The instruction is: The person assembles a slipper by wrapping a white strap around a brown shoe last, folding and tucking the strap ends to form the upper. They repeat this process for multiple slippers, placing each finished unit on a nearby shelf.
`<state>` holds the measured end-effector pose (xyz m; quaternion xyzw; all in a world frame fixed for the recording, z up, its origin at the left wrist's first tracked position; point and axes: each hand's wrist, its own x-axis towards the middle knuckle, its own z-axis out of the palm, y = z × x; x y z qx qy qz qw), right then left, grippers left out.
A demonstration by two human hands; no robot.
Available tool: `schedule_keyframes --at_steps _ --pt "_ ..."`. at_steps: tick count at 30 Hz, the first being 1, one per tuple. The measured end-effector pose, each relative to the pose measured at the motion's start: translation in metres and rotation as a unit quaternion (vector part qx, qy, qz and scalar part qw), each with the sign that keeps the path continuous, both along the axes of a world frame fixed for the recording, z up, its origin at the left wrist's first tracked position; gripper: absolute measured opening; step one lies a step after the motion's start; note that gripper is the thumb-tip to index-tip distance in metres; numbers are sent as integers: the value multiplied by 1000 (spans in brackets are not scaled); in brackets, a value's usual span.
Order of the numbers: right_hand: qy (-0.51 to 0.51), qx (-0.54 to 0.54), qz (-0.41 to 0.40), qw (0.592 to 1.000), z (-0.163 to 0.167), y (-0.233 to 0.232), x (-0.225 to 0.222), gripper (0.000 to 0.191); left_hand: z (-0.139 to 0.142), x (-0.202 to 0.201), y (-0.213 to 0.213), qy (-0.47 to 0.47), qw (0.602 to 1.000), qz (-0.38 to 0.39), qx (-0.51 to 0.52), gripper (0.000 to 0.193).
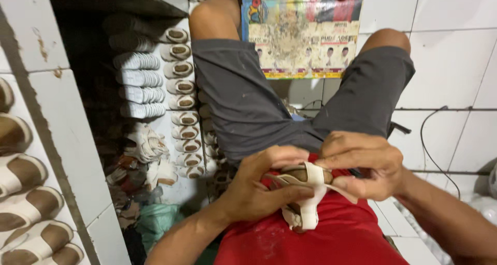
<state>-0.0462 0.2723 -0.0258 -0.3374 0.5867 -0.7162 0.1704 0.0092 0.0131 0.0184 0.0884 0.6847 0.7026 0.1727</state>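
I hold a small sandal (304, 192) with cream straps and a brown insole over my lap, above my red shirt and grey shorts. My left hand (259, 184) grips the sandal from the left, fingers wrapped under its sole and thumb on top. My right hand (365, 164) pinches a cream strap at the sandal's upper right edge. Part of the sole is hidden behind my fingers.
Rows of finished cream-and-brown sandals (182, 96) lie on the white tiled floor to the left, beside stacks of white soles (139, 83). More sandals (20, 203) line the left edge. A worn printed sheet (300, 32) lies between my knees. A black cable (429, 140) runs at right.
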Motion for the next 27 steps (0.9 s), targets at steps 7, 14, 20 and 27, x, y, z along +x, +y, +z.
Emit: schedule_keyframes --at_steps 7,14,20,27 --pt "37 -13 -74 996 12 -4 24 26 13 6 3 54 998 4 -26 43" --pt "6 -47 -20 999 6 -6 39 23 19 12 -5 7 999 -52 -6 40" --pt "-146 -18 33 989 -9 -5 41 29 15 8 -10 -38 996 -81 -20 43" --pt "-423 -107 -7 900 -17 -11 25 43 -11 14 -11 -231 967 62 87 53"
